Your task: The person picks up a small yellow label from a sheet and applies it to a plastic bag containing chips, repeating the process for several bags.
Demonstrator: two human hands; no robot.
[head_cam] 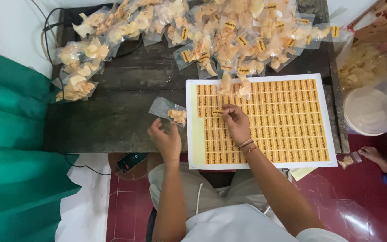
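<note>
My left hand (166,139) holds a small clear bag of pale chips (170,111) by its lower edge, above the dark wooden table (113,107). My right hand (237,123) rests on a white sheet of orange stickers (287,121) and pinches one small orange sticker (218,111) peeled from it, just right of the bag. Two thin bracelets circle my right wrist.
A large heap of filled chip bags with orange stickers (229,36) covers the table's far side, and unlabelled bags (79,67) lie at the far left. A clear tub with white lids (372,107) stands at the right. A phone (131,161) lies near my knee. Another person's foot (377,157) is on the red floor.
</note>
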